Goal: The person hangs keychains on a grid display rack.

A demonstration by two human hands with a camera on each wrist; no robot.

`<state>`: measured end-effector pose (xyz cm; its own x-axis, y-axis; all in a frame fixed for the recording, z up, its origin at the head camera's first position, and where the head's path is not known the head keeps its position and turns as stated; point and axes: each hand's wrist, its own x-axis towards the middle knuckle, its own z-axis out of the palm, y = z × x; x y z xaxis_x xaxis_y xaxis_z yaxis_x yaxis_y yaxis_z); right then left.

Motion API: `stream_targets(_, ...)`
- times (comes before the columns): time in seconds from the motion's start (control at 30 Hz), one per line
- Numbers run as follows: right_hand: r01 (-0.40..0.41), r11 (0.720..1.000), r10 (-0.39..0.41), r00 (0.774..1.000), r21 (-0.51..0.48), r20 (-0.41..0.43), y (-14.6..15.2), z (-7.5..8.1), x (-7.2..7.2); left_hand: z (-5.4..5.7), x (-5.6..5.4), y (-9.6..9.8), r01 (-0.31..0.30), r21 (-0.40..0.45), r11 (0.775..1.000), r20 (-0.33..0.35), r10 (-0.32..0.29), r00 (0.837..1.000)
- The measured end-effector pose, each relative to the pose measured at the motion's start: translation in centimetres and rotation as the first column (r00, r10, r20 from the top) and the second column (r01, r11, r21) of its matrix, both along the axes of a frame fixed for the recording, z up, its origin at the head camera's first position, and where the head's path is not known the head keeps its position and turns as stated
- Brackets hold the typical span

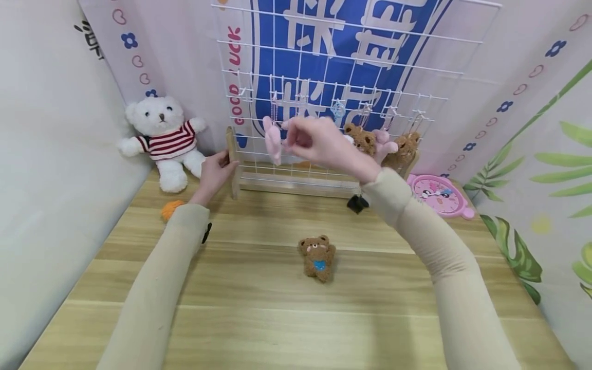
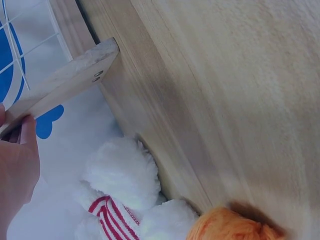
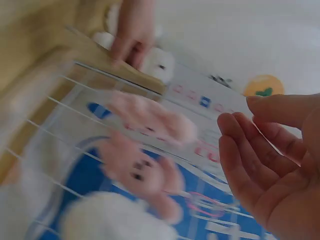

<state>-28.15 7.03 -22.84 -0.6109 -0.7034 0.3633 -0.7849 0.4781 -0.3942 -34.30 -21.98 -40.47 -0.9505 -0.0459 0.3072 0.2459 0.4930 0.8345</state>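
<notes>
My left hand (image 1: 216, 173) grips the upright wooden post (image 1: 232, 164) at the left end of a white wire grid rack (image 1: 287, 173). In the left wrist view, the thumb and fingers of that hand (image 2: 17, 167) are on both sides of the post. My right hand (image 1: 321, 141) is raised before the grid, just right of a hanging pink plush keychain (image 1: 273, 141). In the right wrist view, its fingers are loosely bent with nothing between them. A second pink plush with a face (image 3: 137, 170) and a blurred white plush (image 3: 117, 220) hang nearby.
A brown bear plush (image 1: 318, 258) lies on the wooden table (image 1: 259, 318). Brown bear keychains (image 1: 359, 139) hang at the right. A white teddy (image 1: 162, 139), an orange fluffy thing (image 1: 171, 209), a black clip-like object (image 1: 357, 203) and a pink clock (image 1: 439, 195) stand around the rack.
</notes>
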Motion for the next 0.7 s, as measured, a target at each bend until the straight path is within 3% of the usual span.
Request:
stream_targets(0.2, -0.067, 0.988, 0.050, 0.991, 0.142, 0.120, 1.9, -7.4, 1.0, -0.1, 0.0, -0.1, -0.001, 0.001, 1.000, 0.018, 0.001, 1.000)
stream_targets(0.4, -0.092, 0.951, 0.003, 0.958, 0.296, 0.286, 3.5, -13.6, 1.9, -0.2, -0.1, -0.1, 0.005, -0.012, 1.000, 0.016, -0.005, 1.000)
stream_targets(0.53, -0.104, 0.914, -0.055, 0.927, 0.393, 0.372, 4.3, -16.0, 2.1, -0.2, -0.1, -0.1, 0.006, -0.016, 1.000, 0.017, -0.005, 1.000)
stream_targets(0.7, -0.123, 0.876, -0.099, 0.900, 0.466, 0.424, 4.8, -17.4, 1.8, -0.2, -0.1, -0.1, 0.005, -0.019, 1.000, 0.015, -0.005, 1.000)
